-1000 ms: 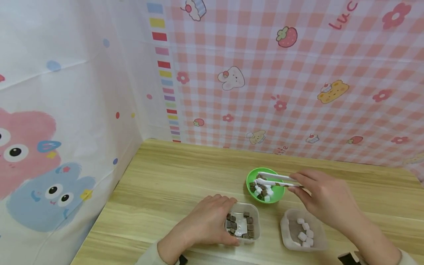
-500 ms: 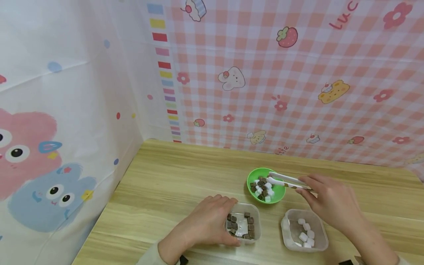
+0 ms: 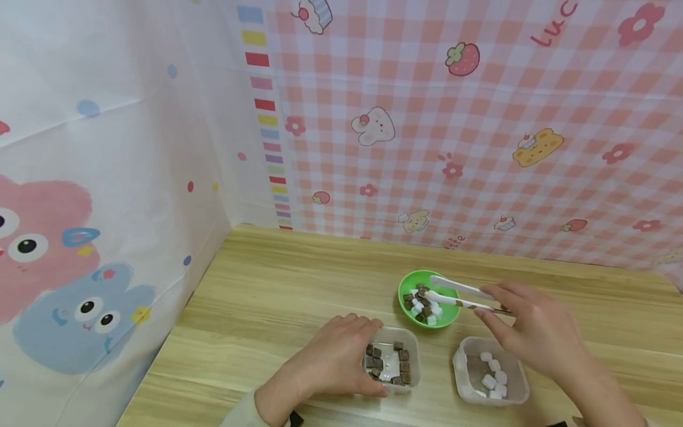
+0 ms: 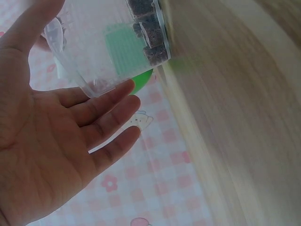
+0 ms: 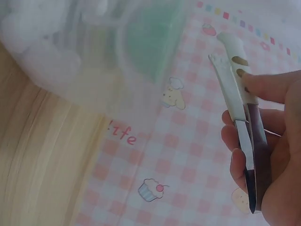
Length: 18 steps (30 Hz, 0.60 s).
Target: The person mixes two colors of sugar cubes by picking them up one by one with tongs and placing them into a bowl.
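Observation:
My right hand holds a pair of tongs with white tips and metal arms. The tips are parted over the right part of a green bowl, which contains brown cubes and white pieces; I see nothing between them. In the right wrist view, thumb and fingers clasp the tongs. My left hand spans the left side of a clear plastic container with several brown cubes. In the left wrist view its thumb and index finger lie along different walls of that container.
A second clear plastic container, with several white pieces in it, stands below the right forearm. Everything rests on a wood-grain table. A pink checked cloth hangs behind, and a white printed cloth on the left.
The tongs first drew back to the right from the middle of the bowl. Their tips have since parted wider. My left hand and both containers stay in place.

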Available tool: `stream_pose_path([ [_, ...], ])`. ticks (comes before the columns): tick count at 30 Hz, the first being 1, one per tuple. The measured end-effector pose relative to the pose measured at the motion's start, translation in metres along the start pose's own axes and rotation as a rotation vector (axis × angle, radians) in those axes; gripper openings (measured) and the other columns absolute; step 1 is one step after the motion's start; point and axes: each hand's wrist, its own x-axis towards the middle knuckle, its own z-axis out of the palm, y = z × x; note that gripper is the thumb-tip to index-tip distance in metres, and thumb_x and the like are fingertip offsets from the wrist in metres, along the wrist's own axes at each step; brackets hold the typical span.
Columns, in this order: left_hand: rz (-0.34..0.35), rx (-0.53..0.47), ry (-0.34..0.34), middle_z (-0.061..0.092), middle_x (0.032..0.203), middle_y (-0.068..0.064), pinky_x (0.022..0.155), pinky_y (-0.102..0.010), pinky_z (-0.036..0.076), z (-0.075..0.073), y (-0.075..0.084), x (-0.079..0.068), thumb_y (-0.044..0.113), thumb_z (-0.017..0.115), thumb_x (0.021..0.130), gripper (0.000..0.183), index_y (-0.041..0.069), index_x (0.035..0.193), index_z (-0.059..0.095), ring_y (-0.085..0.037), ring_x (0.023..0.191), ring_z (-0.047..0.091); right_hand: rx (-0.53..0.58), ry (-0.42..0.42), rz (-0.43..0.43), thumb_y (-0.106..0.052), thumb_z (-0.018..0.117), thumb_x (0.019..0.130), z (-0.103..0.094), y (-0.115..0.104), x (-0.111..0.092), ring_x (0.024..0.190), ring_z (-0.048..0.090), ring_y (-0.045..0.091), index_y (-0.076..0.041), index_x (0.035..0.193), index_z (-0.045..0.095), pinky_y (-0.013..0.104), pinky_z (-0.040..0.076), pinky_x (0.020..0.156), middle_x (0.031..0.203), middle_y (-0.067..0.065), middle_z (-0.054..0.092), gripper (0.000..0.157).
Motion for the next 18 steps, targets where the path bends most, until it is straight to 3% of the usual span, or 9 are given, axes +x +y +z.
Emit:
stream_pose_path([
  [11, 0.009, 0.009, 0.010, 0.067, 0.128, 0.001, 0.102, -0.038, 0.048, 0.000, -0.001, 0.000, 0.062, 0.092, 0.067, 0.099, 0.009, 0.144, 0.058, -0.014, 0.115, 0.057, 0.044, 0.017, -0.032, -0.064, 0.045, 0.105, -0.002, -0.023, 0.005, 0.067, 0.069, 0.016, -0.011, 0.110, 0.081, 0.021, 0.041, 0.046, 0.099, 0.001, 0.077, 0.064],
  [18, 0.009, 0.005, 0.016, 0.067, 0.128, 0.000, 0.104, -0.040, 0.048, 0.001, -0.001, 0.000, 0.061, 0.092, 0.067, 0.099, 0.009, 0.144, 0.057, -0.015, 0.116, 0.057, 0.054, 0.024, -0.127, -0.059, 0.045, 0.106, 0.000, -0.035, 0.010, 0.080, 0.075, 0.020, -0.011, 0.101, 0.082, 0.036, 0.056, 0.058, 0.096, -0.001, 0.078, 0.061],
])
